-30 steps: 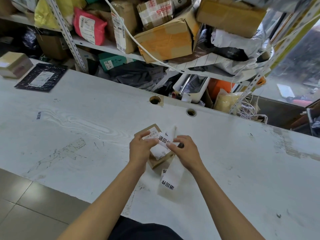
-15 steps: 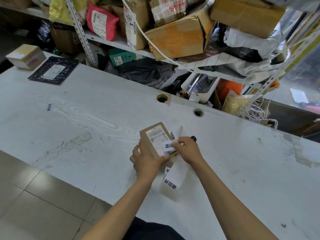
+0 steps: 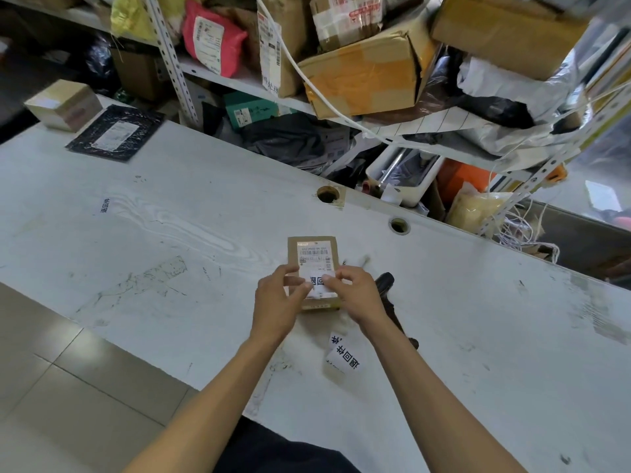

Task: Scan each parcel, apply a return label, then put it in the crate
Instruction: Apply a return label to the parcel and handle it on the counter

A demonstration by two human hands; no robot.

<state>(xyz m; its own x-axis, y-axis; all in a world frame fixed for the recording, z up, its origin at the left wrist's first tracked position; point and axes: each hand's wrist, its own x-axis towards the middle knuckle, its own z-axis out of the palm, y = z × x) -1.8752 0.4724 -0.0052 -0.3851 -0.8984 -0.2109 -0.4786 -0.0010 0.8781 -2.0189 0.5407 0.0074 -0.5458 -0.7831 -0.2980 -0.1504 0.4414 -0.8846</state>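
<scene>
A small brown cardboard parcel (image 3: 312, 257) lies flat on the white table (image 3: 170, 216), its printed shipping label facing up. Both hands meet over its near half. The left hand (image 3: 278, 302) comes in from the left edge of the parcel, fingers curled, its thumb lying on the box top just left of the white return label (image 3: 317, 282). The right hand (image 3: 358, 295) comes in from the right edge; its thumb and forefinger press down on that return label, so the label sits between the two thumbs, against the lower part of the shipping label. The far half of the parcel lies beyond the fingertips, uncovered. Just behind the right hand, a black handheld scanner (image 3: 387, 291) rests on the table. Nearer the person, below the right wrist, lies a strip of return labels (image 3: 341, 356).
</scene>
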